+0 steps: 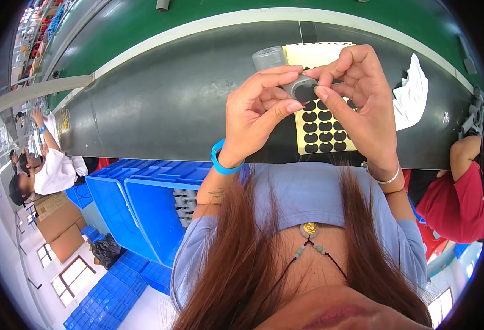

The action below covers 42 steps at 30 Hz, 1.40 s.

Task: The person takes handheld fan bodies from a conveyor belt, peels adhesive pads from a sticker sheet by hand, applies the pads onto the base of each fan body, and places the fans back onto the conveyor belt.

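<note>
One gray part (292, 83) is up between the hands: left hand (253, 104) gripping its body, right hand (363, 102) pinching its dark end. Below, a yellow sheet (317, 54) of black stickers (325, 126); beside it, a gray cylinder (269, 57) and crumpled white sheet (412, 99) on the tabletop (159, 93).

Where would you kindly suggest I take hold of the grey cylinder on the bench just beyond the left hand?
Probably grip the grey cylinder around its curved side, near the round far end, coming from the left: the yellow sheet borders its right, and the left hand crowds its near end.
</note>
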Available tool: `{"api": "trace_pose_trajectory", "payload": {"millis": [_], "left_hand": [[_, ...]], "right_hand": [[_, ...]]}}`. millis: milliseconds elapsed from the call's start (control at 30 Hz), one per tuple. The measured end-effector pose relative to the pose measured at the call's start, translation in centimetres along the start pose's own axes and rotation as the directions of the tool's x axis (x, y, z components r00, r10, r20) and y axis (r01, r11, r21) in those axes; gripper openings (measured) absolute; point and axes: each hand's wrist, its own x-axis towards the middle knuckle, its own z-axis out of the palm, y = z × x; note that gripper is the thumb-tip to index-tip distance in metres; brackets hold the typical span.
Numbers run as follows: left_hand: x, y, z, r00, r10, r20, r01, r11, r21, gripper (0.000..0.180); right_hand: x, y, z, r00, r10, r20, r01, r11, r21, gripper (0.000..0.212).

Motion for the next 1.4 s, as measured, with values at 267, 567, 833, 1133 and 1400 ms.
{"api": "trace_pose_trajectory", "payload": {"millis": [267, 567, 833, 1133, 1400], "left_hand": [[-0.2, 0.0, 0.0, 1.000, 0.012, 0.009, -0.012, 1.000, 0.001, 0.034], [-0.2, 0.1, 0.1, 1.000, 0.006, 0.000, -0.006, 1.000, 0.005, 0.032], [-0.2, 0.4, 0.2, 1.000, -0.006, -0.005, 0.006, 1.000, 0.005, 0.030], [-0.2, 1.0, 1.3, 0.995, -0.039, -0.090, 0.043, 0.998, 0.043, 0.027], [-0.2, 1.0, 2.0, 0.985, 0.015, -0.173, 0.003, 0.995, 0.104, 0.019]], "right_hand": [[-0.2, 0.0, 0.2, 1.000, -0.001, 0.003, 0.001, 1.000, -0.029, 0.028], [-0.2, 0.0, 0.4, 1.000, -0.014, -0.008, 0.014, 0.999, -0.041, 0.029], [-0.2, -0.3, 0.6, 1.000, -0.003, -0.015, 0.003, 0.999, -0.046, 0.029], [-0.4, -0.4, 0.9, 0.999, -0.044, -0.028, 0.040, 0.991, -0.124, 0.029], [-0.7, -0.5, 0.5, 0.991, -0.132, -0.001, 0.122, 0.924, -0.361, 0.030]]}}
